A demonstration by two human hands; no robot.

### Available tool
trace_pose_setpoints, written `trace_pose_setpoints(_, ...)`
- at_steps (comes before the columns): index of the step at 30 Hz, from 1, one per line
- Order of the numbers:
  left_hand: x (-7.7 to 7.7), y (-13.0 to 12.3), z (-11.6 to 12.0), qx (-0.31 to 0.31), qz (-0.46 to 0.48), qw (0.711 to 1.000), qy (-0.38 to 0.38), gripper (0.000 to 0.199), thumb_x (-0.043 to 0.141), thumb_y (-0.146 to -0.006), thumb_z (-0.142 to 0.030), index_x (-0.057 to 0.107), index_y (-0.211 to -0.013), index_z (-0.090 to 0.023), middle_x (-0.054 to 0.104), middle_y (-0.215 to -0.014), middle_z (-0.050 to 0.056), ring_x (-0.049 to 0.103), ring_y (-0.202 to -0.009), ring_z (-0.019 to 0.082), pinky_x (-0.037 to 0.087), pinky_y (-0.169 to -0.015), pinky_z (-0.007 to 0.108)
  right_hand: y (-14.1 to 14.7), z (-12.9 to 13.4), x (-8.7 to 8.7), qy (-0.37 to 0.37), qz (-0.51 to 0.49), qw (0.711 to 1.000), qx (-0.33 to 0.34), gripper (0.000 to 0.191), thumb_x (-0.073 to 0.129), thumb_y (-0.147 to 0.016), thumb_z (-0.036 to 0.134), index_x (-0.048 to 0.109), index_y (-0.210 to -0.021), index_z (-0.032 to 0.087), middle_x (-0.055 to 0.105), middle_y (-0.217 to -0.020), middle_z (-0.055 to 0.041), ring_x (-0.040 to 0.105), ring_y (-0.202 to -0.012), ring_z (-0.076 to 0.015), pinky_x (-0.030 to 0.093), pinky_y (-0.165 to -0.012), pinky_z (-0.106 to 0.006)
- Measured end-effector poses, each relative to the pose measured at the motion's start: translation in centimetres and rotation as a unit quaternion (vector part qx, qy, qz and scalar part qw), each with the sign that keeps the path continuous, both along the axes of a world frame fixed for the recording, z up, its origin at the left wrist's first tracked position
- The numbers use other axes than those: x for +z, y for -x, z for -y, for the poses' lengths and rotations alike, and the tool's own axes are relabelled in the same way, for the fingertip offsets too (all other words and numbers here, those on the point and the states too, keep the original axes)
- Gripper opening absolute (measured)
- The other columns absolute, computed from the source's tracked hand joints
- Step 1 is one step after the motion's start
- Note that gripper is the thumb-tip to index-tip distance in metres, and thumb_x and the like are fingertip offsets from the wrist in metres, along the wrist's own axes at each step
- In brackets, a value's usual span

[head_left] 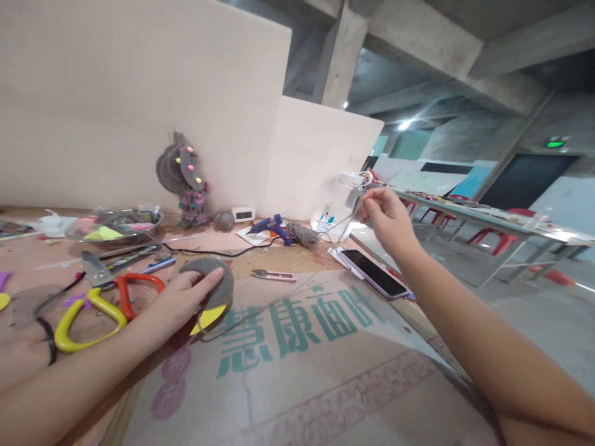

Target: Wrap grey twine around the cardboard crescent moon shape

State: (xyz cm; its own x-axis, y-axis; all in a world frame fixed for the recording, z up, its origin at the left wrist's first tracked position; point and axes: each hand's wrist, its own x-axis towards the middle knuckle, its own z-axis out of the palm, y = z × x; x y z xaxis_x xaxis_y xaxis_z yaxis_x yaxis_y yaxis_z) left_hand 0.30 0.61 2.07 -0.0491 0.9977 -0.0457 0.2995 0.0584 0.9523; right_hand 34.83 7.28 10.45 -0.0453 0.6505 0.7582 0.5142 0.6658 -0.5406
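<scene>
My left hand (188, 297) grips a crescent-shaped piece (224, 286) wound mostly in grey yarn; its lower tip shows bare yellow. The thumb lies across the wound part. Raised at the right, my right hand (383, 217) is pinched on a grey yarn strand (344, 221). From there the strand slants down toward the crescent. Thread snips (274, 276) lie just beyond the crescent. Scissors (90, 319) with yellow and orange handles rest beside my left forearm.
A phone (372, 272) lies near the right table edge. Behind are a yarn skein (302, 234), a blue glue gun (275, 228), a small yarn ball (224, 220) and a digital clock (243, 214). A grey decorated ornament (183, 179) stands against the panel; a tray of scraps (118, 228) is left.
</scene>
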Motion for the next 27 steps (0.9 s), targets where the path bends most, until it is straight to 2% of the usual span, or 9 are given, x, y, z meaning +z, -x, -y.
trace_pose_setpoints(6, -0.1, 0.0, -0.1, -0.004, 0.009, 1.0, 0.01, 0.037, 0.057, -0.072, -0.046, 0.054, -0.051, -0.016, 0.05, -0.045, -0.004, 0.044, -0.044, 0.011, 0.034, -0.043, 0.021, 1.4, 2.7, 2.8, -0.134, -0.052, 0.989, 0.025, 0.004, 0.054, -0.084, 0.027, 0.051, -0.085, 0.024, 0.044, -0.056, 0.0044, 0.046, -0.051, -0.0119, 0.041, -0.054, -0.028)
trace_pose_setpoints(11, 0.0, -0.1, -0.2, -0.005, 0.005, 1.0, 0.019, 0.037, 0.055, -0.073, -0.047, 0.057, -0.055, -0.015, 0.056, -0.052, -0.002, 0.051, -0.051, 0.013, 0.037, -0.047, 0.021, 3.2, 6.0, 4.6, -0.224, -0.07, 0.971, -0.035, 0.002, 0.051, -0.084, 0.031, 0.052, -0.083, 0.032, 0.04, -0.06, 0.0025, 0.048, -0.054, -0.0162, 0.043, -0.055, -0.033)
trace_pose_setpoints(14, 0.0, -0.1, -0.2, 0.005, -0.004, 1.0, 0.016, 0.035, 0.055, -0.074, -0.045, 0.056, -0.053, -0.016, 0.055, -0.051, -0.002, 0.049, -0.049, 0.013, 0.037, -0.046, 0.022, 3.6, 7.2, 4.8, -0.144, 0.023, 0.988, -0.051, 0.005, 0.047, -0.086, 0.032, 0.051, -0.089, 0.031, 0.042, -0.061, 0.0022, 0.049, -0.055, -0.016, 0.043, -0.055, -0.032)
trace_pose_setpoints(16, -0.2, 0.1, -0.3, -0.003, -0.019, 1.0, 0.001, 0.037, 0.056, -0.072, -0.047, 0.055, -0.052, -0.016, 0.054, -0.051, -0.002, 0.049, -0.05, 0.013, 0.037, -0.046, 0.022, 3.5, 7.3, 4.5, 0.006, 0.176, 0.984, -0.011, 0.01, 0.046, -0.086, 0.029, 0.053, -0.093, 0.027, 0.048, -0.062, 0.0024, 0.049, -0.053, -0.0136, 0.042, -0.052, -0.028)
trace_pose_setpoints(17, -0.4, 0.2, -0.4, -0.01, -0.024, 1.0, -0.002, 0.039, 0.056, -0.071, -0.049, 0.055, -0.052, -0.015, 0.054, -0.052, -0.002, 0.049, -0.051, 0.013, 0.037, -0.047, 0.022, 3.4, 7.3, 4.3, 0.101, 0.27, 0.957, 0.02, 0.013, 0.046, -0.086, 0.027, 0.055, -0.095, 0.025, 0.053, -0.065, 0.0017, 0.051, -0.055, -0.0128, 0.042, -0.052, -0.026)
trace_pose_setpoints(20, -1.0, 0.5, -0.6, -0.019, -0.008, 1.0, 0.008, 0.04, 0.054, -0.07, -0.054, 0.057, -0.059, -0.015, 0.058, -0.058, 0.0, 0.052, -0.055, 0.015, 0.038, -0.049, 0.024, 2.9, 6.8, 3.5, 0.305, 0.477, 0.819, 0.095, 0.024, 0.046, -0.083, 0.023, 0.059, -0.103, 0.024, 0.064, -0.088, -0.0017, 0.058, -0.069, -0.0139, 0.043, -0.055, -0.023)
trace_pose_setpoints(22, -1.3, 0.6, -0.8, -0.02, -0.01, 1.0, 0.008, 0.042, 0.051, -0.071, -0.056, 0.057, -0.061, -0.016, 0.059, -0.061, 0.0, 0.054, -0.058, 0.017, 0.039, -0.051, 0.025, 2.7, 5.9, 2.8, 0.328, 0.517, 0.787, 0.082, 0.028, 0.045, -0.083, 0.024, 0.06, -0.105, 0.025, 0.065, -0.098, -0.0022, 0.06, -0.077, -0.0157, 0.043, -0.061, -0.023)
trace_pose_setpoints(26, -1.1, 0.9, -1.4, -0.04, -0.123, 0.991, -0.018, 0.043, 0.051, -0.07, -0.057, 0.055, -0.057, -0.017, 0.056, -0.054, 0.0, 0.053, -0.053, 0.017, 0.036, -0.048, 0.025, 2.2, 2.5, 0.8, 0.283, 0.484, 0.823, -0.091, 0.028, 0.043, -0.084, 0.031, 0.061, -0.104, 0.023, 0.067, -0.096, -0.0027, 0.062, -0.08, -0.0176, 0.042, -0.065, -0.024)
trace_pose_setpoints(27, -1.0, 1.1, -1.6, -0.062, -0.153, 0.986, -0.026, 0.042, 0.052, -0.069, -0.057, 0.055, -0.057, -0.017, 0.056, -0.052, 0.0, 0.052, -0.051, 0.018, 0.035, -0.046, 0.026, 2.0, 1.3, 0.2, 0.28, 0.482, 0.819, -0.137, 0.029, 0.041, -0.085, 0.032, 0.062, -0.102, 0.022, 0.068, -0.096, -0.0039, 0.062, -0.083, -0.0182, 0.042, -0.066, -0.024)
